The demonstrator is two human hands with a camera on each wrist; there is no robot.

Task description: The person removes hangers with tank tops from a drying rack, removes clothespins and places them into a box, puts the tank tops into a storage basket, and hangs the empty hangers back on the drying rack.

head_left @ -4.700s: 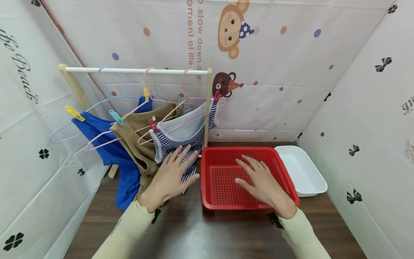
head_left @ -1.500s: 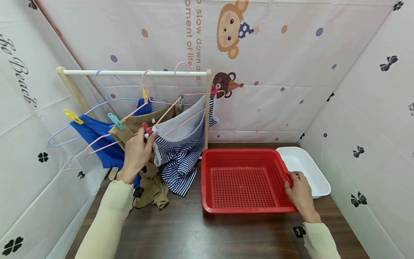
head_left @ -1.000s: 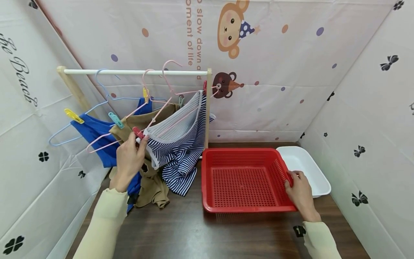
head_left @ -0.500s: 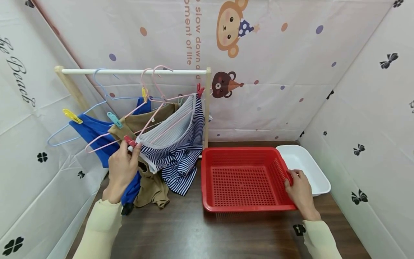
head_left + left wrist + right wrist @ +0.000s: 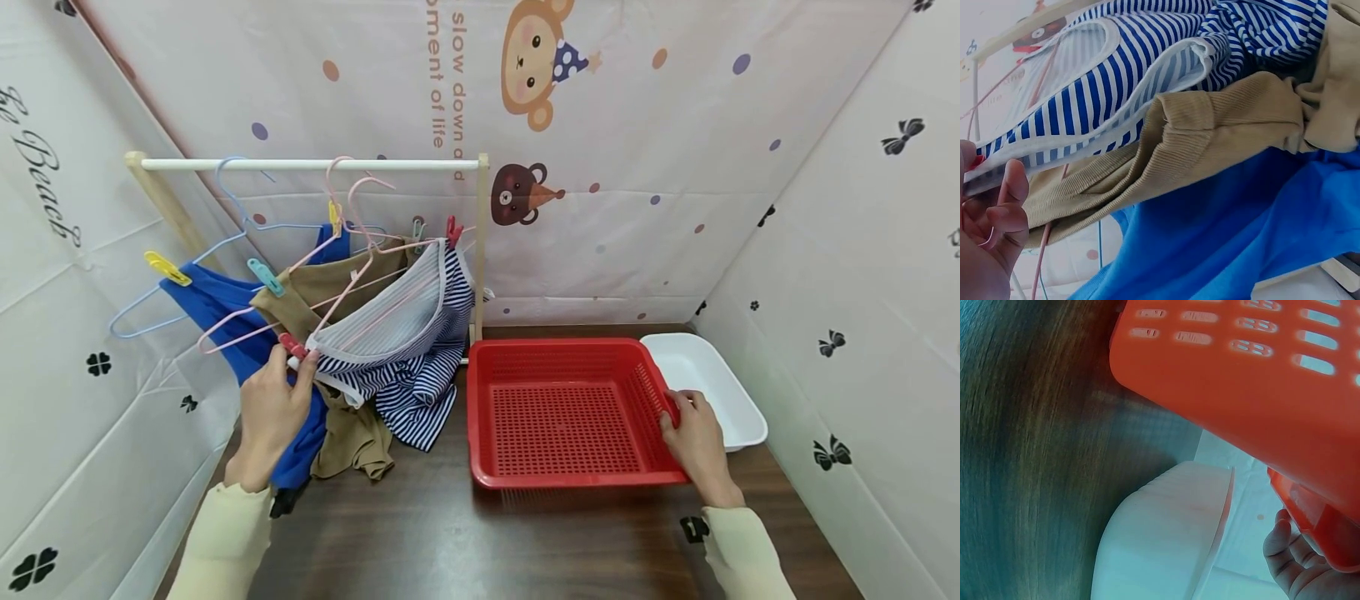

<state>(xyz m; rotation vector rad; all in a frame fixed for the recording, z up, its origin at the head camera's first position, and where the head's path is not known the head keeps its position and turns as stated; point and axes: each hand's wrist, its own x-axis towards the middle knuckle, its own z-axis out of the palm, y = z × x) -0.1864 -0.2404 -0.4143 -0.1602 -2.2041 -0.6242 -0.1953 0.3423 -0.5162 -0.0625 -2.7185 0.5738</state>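
Observation:
My left hand (image 5: 272, 408) pinches the left end of a pink clothes hanger (image 5: 352, 202), beside a red clothespin (image 5: 291, 344). A navy-and-white striped shirt (image 5: 420, 379) is clipped to that hanger, with another red clothespin (image 5: 453, 232) at its far end. The hanger's hook shows below the white rod (image 5: 300, 164), off it, and the shirt's lower part droops to the table. In the left wrist view, thumb and fingers meet at the corner of the striped shirt (image 5: 1085, 106). My right hand (image 5: 696, 446) grips the right rim of a red perforated basket (image 5: 570, 482), which has nothing in it.
On the rod hang tan trousers (image 5: 303, 312) on a pink hanger and a blue garment (image 5: 213, 308) on a blue hanger, both clipped with clothespins. A wooden post (image 5: 482, 250) ends the rack on the right. Behind the right hand lies a white tub (image 5: 738, 408).
My left hand has taken the pink hanger, lifted its hook off the rod and drawn it left, then down, with the striped shirt. My right hand has moved from above the basket to its rim.

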